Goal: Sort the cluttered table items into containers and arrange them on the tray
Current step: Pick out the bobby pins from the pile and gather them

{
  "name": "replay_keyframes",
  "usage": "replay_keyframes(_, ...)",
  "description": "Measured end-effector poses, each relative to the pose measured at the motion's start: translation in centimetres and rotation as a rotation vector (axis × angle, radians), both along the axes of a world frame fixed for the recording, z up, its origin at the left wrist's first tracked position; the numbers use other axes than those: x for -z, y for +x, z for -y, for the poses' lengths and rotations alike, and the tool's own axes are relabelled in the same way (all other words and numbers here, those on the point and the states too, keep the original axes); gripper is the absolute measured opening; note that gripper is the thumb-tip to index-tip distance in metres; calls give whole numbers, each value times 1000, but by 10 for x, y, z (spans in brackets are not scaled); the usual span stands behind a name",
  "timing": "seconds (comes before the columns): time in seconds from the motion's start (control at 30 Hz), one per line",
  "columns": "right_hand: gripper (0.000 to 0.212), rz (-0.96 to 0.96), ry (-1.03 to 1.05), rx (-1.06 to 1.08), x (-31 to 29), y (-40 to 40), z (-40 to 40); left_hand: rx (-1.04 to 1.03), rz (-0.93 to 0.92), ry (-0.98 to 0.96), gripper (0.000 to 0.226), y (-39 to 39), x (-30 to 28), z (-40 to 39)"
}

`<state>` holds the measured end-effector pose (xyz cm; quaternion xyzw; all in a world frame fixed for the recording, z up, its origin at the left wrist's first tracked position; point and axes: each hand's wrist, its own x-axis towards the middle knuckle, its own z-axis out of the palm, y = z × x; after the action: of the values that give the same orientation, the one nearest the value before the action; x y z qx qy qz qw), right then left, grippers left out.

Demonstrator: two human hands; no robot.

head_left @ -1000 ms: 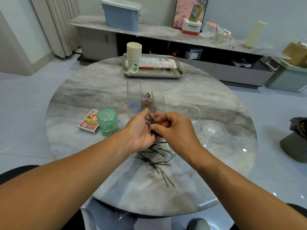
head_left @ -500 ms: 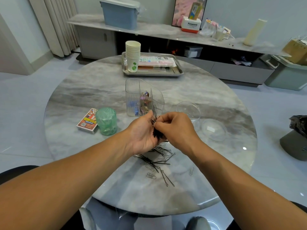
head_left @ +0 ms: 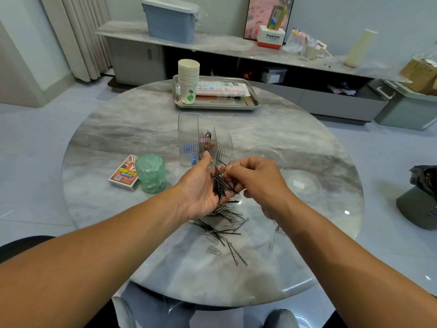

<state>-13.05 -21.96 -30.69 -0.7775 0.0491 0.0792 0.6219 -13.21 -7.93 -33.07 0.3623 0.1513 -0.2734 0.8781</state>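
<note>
A bundle of black hairpins (head_left: pixel 220 183) lies in the palm of the left hand (head_left: pixel 201 190), which is turned up with its fingers loosely cupped under the pins. The pins run roughly parallel, their long axis pointing away from the person and slightly right, toward the organizer (head_left: pixel 203 140). The right hand (head_left: pixel 255 181) is just beside them, its fingers curled, thumb and forefinger pinching at the far ends of the bundle.

Both hands hang above a loose heap on the table (head_left: pixel 118 138): more black hairpins (head_left: pixel 222 230) crossing at all angles, mixed with paper clips (head_left: pixel 214 250). The clear, divided organizer stands just beyond the fingertips, with small colourful items in its middle compartment. Right of it are two clear round dishes (head_left: pixel 303 184). To the left stand a green jar (head_left: pixel 151 174) and, touching it, a card box (head_left: pixel 124 172). At the far edge is a metal tray (head_left: pixel 254 101) holding stacked paper cups (head_left: pixel 188 79) and flat packets (head_left: pixel 222 87).
</note>
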Motion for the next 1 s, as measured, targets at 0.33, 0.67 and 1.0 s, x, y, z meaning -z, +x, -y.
replay_keyframes(0.33, 8, -73, 106, 22, -5, 9, 12, -41, -42, -64, 82, 4, 4, -7)
replay_keyframes(0.67, 2, 291, -869, -134, -11, 18, 33, -117, -95, 224, 37, 1, 7, -4)
replay_keyframes(1.0, 18, 552, -1584, -410, -18, 21, 38, -130, -149, 170, 67, 0, 4, -6)
